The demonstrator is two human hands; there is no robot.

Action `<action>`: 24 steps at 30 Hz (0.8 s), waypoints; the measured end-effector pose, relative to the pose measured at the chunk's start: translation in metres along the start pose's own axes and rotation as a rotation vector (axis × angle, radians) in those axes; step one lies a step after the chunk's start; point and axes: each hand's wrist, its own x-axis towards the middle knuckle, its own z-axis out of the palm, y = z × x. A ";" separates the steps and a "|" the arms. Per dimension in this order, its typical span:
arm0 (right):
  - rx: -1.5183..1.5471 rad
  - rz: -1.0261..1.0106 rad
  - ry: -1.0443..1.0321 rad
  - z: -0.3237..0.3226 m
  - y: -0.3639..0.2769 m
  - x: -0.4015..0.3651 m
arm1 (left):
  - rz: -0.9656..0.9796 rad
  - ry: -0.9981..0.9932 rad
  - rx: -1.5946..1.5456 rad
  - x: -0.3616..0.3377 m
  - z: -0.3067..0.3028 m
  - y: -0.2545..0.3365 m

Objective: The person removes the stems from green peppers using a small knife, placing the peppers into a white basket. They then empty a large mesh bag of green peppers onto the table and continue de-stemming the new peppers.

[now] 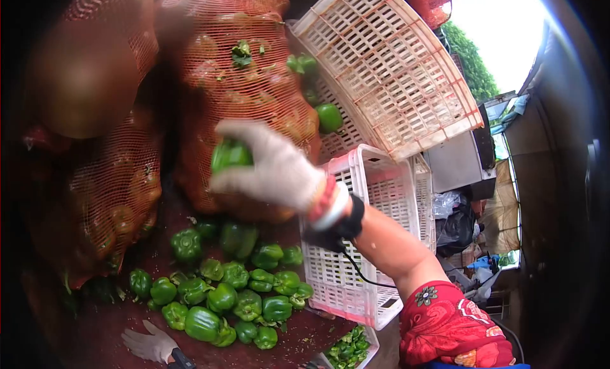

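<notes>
My right hand [270, 162], in a pale work glove, is closed round a green bell pepper [230, 155]. It is raised in front of a red mesh sack [254, 93] and slightly blurred. My left hand [149, 343], also gloved, lies at the lower left with its fingers spread and nothing in them. To its upper right, several loose green bell peppers [222, 297] lie heaped on a dark red surface [298, 334]. Another green bell pepper [330, 117] rests by the white crate beyond the sack.
A second mesh sack [117, 191] stands at the left. One white plastic crate [394, 70] is tilted at the top; another white crate [337, 274] stands below my right forearm. At the bottom, a white container [372, 343] holds green pieces. Black bags [454, 226] are at the right.
</notes>
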 end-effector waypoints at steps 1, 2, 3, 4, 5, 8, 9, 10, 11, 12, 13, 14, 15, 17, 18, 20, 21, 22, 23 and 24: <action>-0.076 -0.049 -0.037 0.002 0.001 -0.021 | 0.000 -0.024 0.017 0.001 -0.001 0.000; -0.015 -0.005 0.013 -0.006 0.003 -0.029 | -0.003 -0.049 0.036 0.001 0.000 -0.001; -0.009 -0.049 0.203 -0.014 0.032 -0.025 | 0.004 -0.024 0.033 0.000 0.002 -0.001; 0.000 -0.093 0.391 -0.027 0.074 -0.012 | 0.010 0.001 0.033 -0.001 0.005 -0.003; -0.465 0.091 0.319 -0.056 0.111 0.010 | 0.017 0.026 0.033 -0.002 0.007 -0.004; -1.363 0.224 0.238 -0.090 0.186 0.020 | 0.019 0.036 0.049 -0.002 0.006 -0.002; -1.355 0.240 0.194 -0.092 0.198 0.021 | 0.032 0.056 0.047 -0.002 0.006 -0.003; -1.348 0.256 0.148 -0.094 0.211 0.023 | 0.045 0.075 0.045 -0.001 0.008 -0.004; -1.331 0.280 0.127 -0.094 0.218 0.027 | 0.060 0.094 0.044 -0.002 0.008 -0.005; -1.314 0.305 0.106 -0.094 0.221 0.031 | 0.055 0.070 0.061 -0.001 0.006 -0.005; -1.288 0.341 0.109 -0.091 0.224 0.038 | 0.051 0.045 0.077 0.000 0.004 -0.004; -1.262 0.379 0.112 -0.088 0.224 0.046 | 0.050 0.022 0.093 0.000 0.002 -0.003; -1.213 0.449 0.125 -0.087 0.221 0.054 | 0.041 -0.002 0.101 0.003 -0.001 0.000; -1.201 0.515 0.073 -0.089 0.205 0.058 | 0.023 -0.050 0.120 0.005 -0.005 0.000; -1.198 0.544 0.049 -0.089 0.197 0.060 | 0.030 -0.030 0.117 0.005 -0.005 -0.001; -1.244 0.516 0.133 -0.087 0.193 0.053 | 0.052 0.003 0.105 0.003 -0.002 0.000; -1.283 0.505 0.151 -0.085 0.191 0.049 | 0.054 -0.007 0.103 0.003 -0.001 -0.002; -1.319 0.495 0.167 -0.083 0.189 0.043 | 0.057 -0.017 0.104 0.004 0.000 -0.003; -1.317 0.496 0.151 -0.084 0.190 0.045 | 0.057 -0.026 0.105 0.004 -0.001 -0.003; -1.303 0.507 0.166 -0.083 0.191 0.043 | 0.050 -0.040 0.089 0.004 -0.002 -0.003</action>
